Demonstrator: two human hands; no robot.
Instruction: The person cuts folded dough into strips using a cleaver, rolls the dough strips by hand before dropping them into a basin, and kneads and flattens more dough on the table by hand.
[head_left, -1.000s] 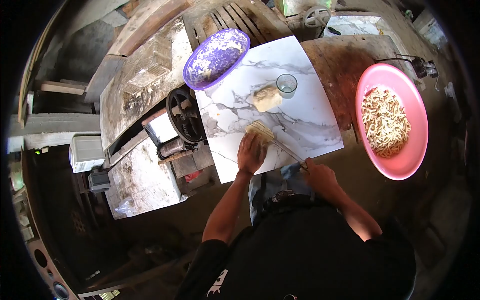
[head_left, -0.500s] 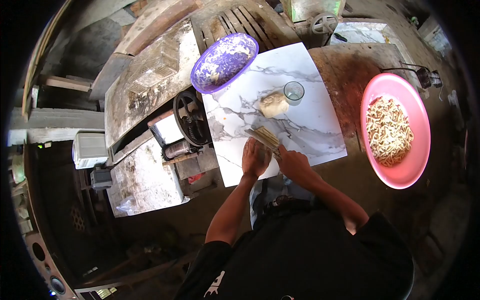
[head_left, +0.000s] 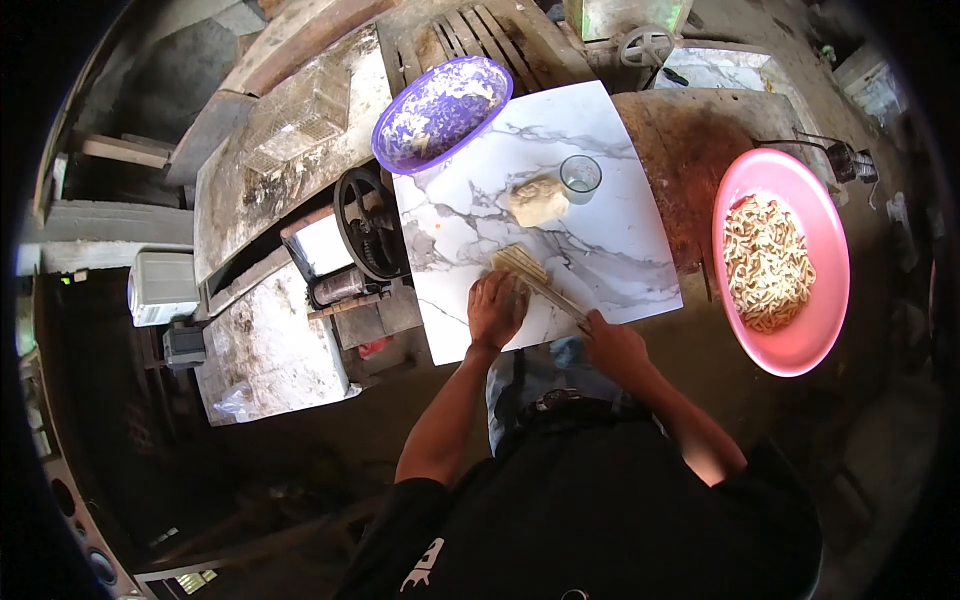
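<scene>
My right hand (head_left: 616,348) is closed around the handle of a knife (head_left: 562,302), whose blade slants up and left against the near side of a flat piece of dough (head_left: 520,260). Parallel cut lines divide the dough into strips. My left hand (head_left: 497,308) presses on the dough's near left edge with bent fingers, close to the blade; its fingertips are partly hidden. Just beyond sits a pale lump of dough (head_left: 538,202), beside a clear drinking glass (head_left: 580,178). All of these are on a white marble-patterned board (head_left: 625,235).
A purple basin (head_left: 440,115) smeared with dough stands at the board's far left corner. To the right, a pink basin (head_left: 835,260) holds many dough strips (head_left: 768,262). A hand-cranked roller machine with a black wheel (head_left: 368,222) stands left of the board.
My right hand has moved slightly right and toward me, drawing the knife with it; the blade now shows nearly edge-on. My left hand remains at the dough. The whole view has shifted slightly.
</scene>
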